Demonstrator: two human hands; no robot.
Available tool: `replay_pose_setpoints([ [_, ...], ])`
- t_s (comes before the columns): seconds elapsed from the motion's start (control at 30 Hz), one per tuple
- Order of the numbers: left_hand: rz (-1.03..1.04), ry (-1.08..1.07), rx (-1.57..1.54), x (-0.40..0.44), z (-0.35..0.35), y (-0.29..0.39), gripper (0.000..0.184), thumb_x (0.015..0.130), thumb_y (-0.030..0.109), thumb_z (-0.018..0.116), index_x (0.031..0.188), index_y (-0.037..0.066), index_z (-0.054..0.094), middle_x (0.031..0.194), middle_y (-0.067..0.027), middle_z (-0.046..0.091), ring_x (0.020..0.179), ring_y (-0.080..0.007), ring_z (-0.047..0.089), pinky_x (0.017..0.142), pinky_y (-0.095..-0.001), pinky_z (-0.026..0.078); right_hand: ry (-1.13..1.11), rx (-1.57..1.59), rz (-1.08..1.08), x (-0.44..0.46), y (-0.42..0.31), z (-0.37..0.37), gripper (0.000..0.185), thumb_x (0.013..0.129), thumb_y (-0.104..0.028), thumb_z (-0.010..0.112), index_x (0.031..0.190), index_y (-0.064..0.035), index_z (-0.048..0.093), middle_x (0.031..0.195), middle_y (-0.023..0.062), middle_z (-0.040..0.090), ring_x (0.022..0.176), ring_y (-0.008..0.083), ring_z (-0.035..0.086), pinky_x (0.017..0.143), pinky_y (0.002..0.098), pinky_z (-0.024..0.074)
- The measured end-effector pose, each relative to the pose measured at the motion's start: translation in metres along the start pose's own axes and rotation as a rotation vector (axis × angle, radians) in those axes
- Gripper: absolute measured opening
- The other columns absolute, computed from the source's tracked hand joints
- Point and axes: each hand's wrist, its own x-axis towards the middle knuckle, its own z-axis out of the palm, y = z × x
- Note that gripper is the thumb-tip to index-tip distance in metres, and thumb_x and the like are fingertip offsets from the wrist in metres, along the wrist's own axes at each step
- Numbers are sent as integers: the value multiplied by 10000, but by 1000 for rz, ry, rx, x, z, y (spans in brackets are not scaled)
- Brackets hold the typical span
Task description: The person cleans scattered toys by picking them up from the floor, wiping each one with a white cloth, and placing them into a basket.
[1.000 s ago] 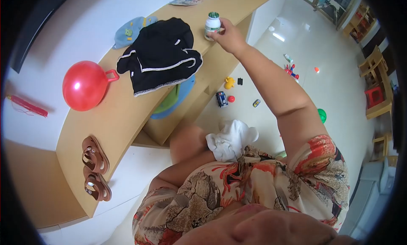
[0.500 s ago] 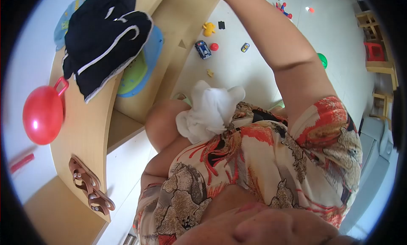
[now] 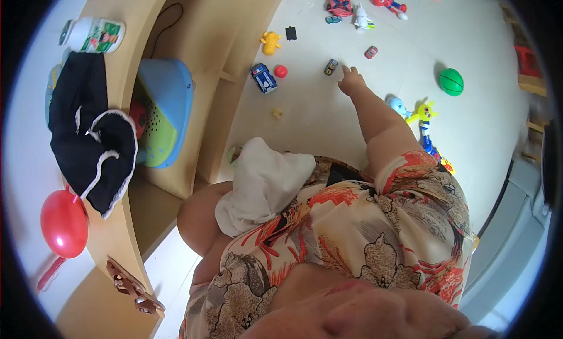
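My right hand [image 3: 352, 83] reaches out low over the floor with its fingers apart and nothing in them. Just left of its fingertips is a small dark toy car [image 3: 331, 67]; a small red toy car [image 3: 371, 52] lies above and to the right. A crumpled white cloth [image 3: 264, 184] rests against my body, by my bent knee [image 3: 199, 219]. My left arm runs in behind this cloth. The left hand itself is hidden, so its hold on the cloth cannot be seen.
Toys lie around: a blue toy car [image 3: 264, 78], red ball [image 3: 281, 72], yellow figure [image 3: 270, 43], green ball [image 3: 451, 82] and red toy vehicle [image 3: 339, 0]. On the left a wooden shelf [image 3: 205, 104] bears black clothing [image 3: 82, 116], a white bottle [image 3: 97, 35] and brown sandals [image 3: 132, 286].
My right hand has come away from the shelf's far edge and down over the floor beside the small dark toy car. The view has shifted, showing more toys. The white cloth stays at my body.
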Motion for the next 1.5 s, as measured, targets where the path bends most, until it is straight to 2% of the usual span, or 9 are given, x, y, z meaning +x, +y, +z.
replay_pose_setpoints([
  [0.07,-21,-3,-6,9,0,-1,216,728,210,628,841,28,596,758,-137,586,685,-232,572,615,-356,451,6,-337,-167,15,-15,2,533,841,-186,509,1353,-198,360,1448,86,257,1272,300,353,956,409,409],
  [0.33,-92,10,-9,38,1,-8,230,720,204,635,860,28,589,772,-135,584,695,-234,571,623,-356,451,60,-453,-299,45,-18,23,486,861,-82,455,1320,-233,407,1359,30,367,1244,254,357,959,401,373],
  [0.63,-88,14,-15,52,-6,-13,250,710,198,643,882,27,581,787,-134,582,705,-237,571,632,-356,452,205,-470,-480,74,-16,30,346,800,-253,609,1114,-125,540,1193,85,498,1161,248,443,909,391,414],
  [0.8,-92,13,-14,58,-11,-19,262,705,194,648,893,26,577,796,-133,580,711,-239,570,637,-356,452,-48,28,-465,64,-81,36,420,756,-236,588,1146,-97,519,1029,120,608,986,292,582,817,398,480],
  [0.9,-98,9,-14,60,-13,-23,270,702,192,650,901,26,574,801,-132,580,715,-240,570,639,-356,453,117,103,-558,35,-128,28,428,748,-225,571,1152,-98,514,1039,117,616,983,281,592,822,388,480],
  [0.97,-100,4,-16,63,-14,-22,275,700,190,652,905,26,573,804,-132,579,717,-240,570,641,-356,453,-94,-3,-485,26,-155,19,488,727,-268,642,1171,-117,508,1023,104,625,971,280,602,813,385,481],
  [1.2,-79,0,-15,71,-17,-20,295,692,185,659,922,25,566,817,-131,577,726,-243,569,648,-356,453,-247,-389,-518,63,-172,56,557,732,-331,670,1217,-126,487,1082,88,618,991,262,601,824,374,480],
  [1.37,-50,33,-14,57,-17,-21,309,687,181,663,934,25,562,825,-130,576,732,-244,569,653,-356,454,-96,369,-315,38,-141,32,498,738,-311,704,1154,-77,560,1001,110,640,924,237,620,788,341,486],
  [1.5,-3,61,-4,35,-14,-13,322,683,178,667,943,24,559,832,-130,575,736,-245,568,657,-356,454,-56,832,-371,-26,-131,-33,464,754,-321,701,1121,-66,575,890,80,631,817,168,605,712,289,483],
])
